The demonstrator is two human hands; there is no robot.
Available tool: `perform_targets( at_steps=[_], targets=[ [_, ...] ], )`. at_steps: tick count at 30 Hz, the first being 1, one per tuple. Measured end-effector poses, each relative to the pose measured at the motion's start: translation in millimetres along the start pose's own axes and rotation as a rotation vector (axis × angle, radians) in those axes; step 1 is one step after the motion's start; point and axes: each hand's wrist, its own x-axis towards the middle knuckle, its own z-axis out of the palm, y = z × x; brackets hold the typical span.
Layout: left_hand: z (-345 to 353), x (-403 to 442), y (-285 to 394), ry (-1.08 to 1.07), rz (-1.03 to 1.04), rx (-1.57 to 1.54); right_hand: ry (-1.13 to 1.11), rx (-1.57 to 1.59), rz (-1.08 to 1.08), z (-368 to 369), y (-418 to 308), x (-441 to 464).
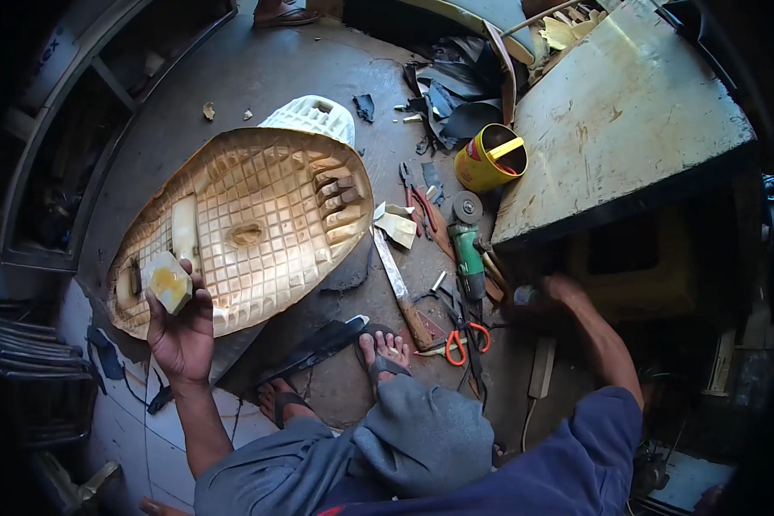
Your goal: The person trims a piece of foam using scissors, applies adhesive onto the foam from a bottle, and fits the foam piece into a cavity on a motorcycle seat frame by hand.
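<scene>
My left hand [183, 335] grips a pale foam block [170, 284] with a wet-looking yellow patch on its face. Behind that block lies a large foam seat pad [267, 267], its gridded, browned underside turned up. A white foam strip [185, 228] is set into the pad. Off to the right, my right hand [563, 291] reaches into shadow by the low table's edge. Close to its fingers is a small bluish-white object [525, 295], too blurred to name. Those fingers are dark and smeared, so their grip does not show.
A green angle grinder [467, 249], a long knife [402, 297], orange-handled scissors [467, 344] and red-handled pliers [421, 206] lie on the floor. Beside the low table [619, 120] stands a yellow tin [490, 157]. Black scraps [456, 95] are heaped behind; another person's foot [284, 15] shows at the top.
</scene>
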Motion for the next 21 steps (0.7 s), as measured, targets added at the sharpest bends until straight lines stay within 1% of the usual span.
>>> perform_targets(
  at_steps=[2, 4, 6, 7, 10, 18, 20, 21],
  targets=[
    [1.2, 0.5, -6.3, 0.016, -0.033, 0.015, 0.281, -0.114, -0.025, 28.9, 24.8, 58.4],
    [6.9, -1.9, -7.4, 0.024, -0.042, 0.065, 0.563, -0.161, -0.071, 60.7, 46.7, 110.7],
    [5.3, -6.7, -3.0, 0.049, -0.030, 0.101, 0.767, -0.179, -0.100, 82.8, 58.5, 146.7],
    [4.3, -7.1, -1.2, 0.052, -0.029, 0.121, 0.825, -0.176, -0.108, 87.1, 59.4, 154.2],
    [1.4, -10.4, -1.6, 0.063, -0.041, 0.108, 0.935, -0.174, -0.125, 92.8, 63.9, 169.6],
    [-4.1, -9.5, -11.8, 0.113, -0.086, 0.097, 1.083, -0.173, -0.152, 108.8, 72.6, 181.6],
    [-2.5, -9.0, -12.3, 0.121, -0.107, 0.100, 1.084, -0.261, -0.181, 116.2, 76.2, 184.0],
    [-5.6, -9.7, -10.0, 0.118, -0.101, 0.118, 1.038, -0.410, -0.239, 117.2, 77.2, 177.4]
  ],
)
